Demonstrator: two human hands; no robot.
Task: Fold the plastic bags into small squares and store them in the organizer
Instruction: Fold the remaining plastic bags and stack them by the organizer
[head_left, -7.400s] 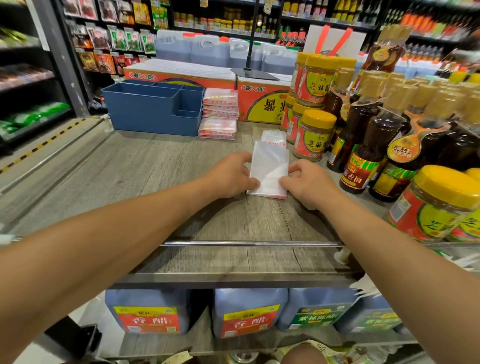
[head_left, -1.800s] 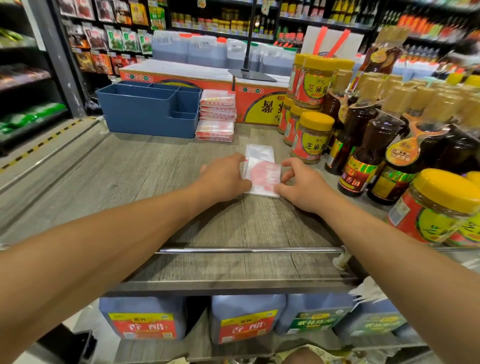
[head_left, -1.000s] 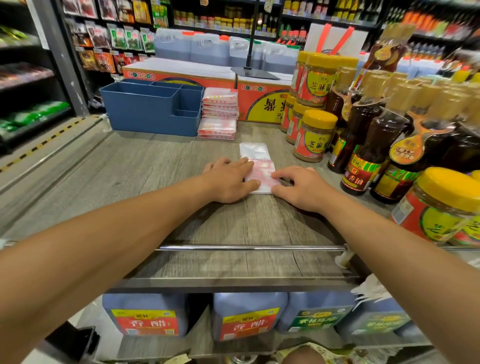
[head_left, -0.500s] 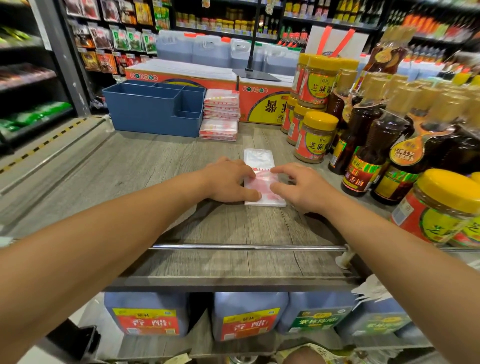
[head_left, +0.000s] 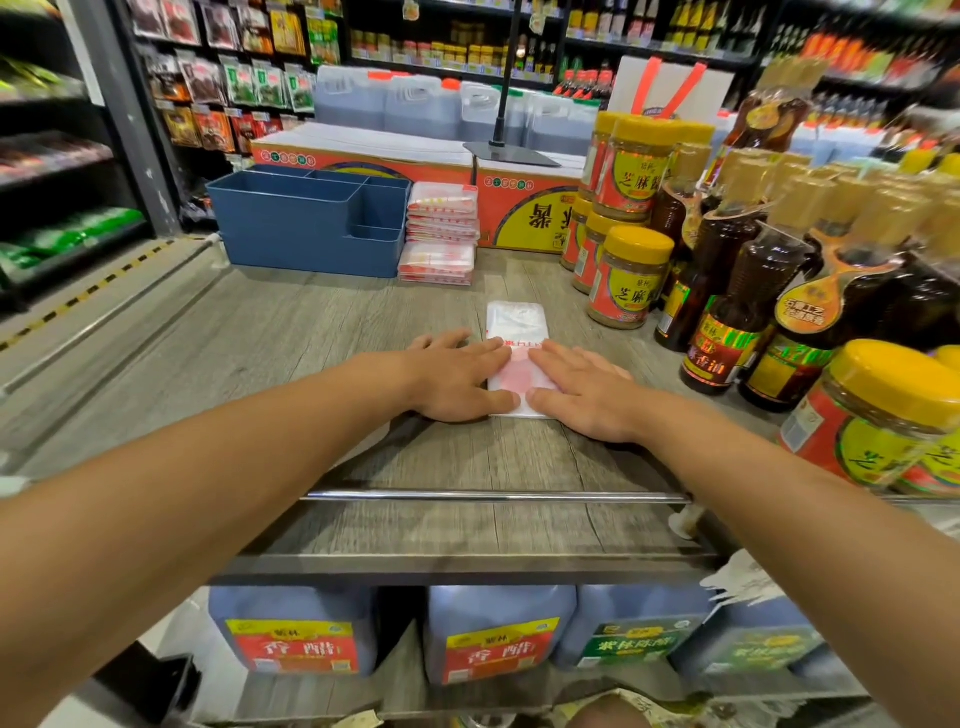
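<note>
A white plastic bag (head_left: 517, 325) with red print lies folded into a narrow strip on the wooden shelf top (head_left: 311, 343). My left hand (head_left: 457, 376) lies flat on its near left part, fingers straight. My right hand (head_left: 587, 387) presses flat on its near right part. The far end of the bag sticks out beyond my fingertips. A blue organizer (head_left: 306, 223) with several compartments stands at the back left. Beside it on the right is a stack of folded bags (head_left: 441, 234).
Yellow-lidded sauce jars (head_left: 628, 275) and dark oil bottles (head_left: 727, 306) crowd the right side close to my right hand. An orange carton (head_left: 524, 208) stands at the back. A metal rail (head_left: 493, 497) runs along the near edge, with vinegar jugs (head_left: 291, 629) below.
The bag went from a wider sheet to a shorter, narrower fold. Both hands have flattened onto it, fingers spread straight, since half a second ago.
</note>
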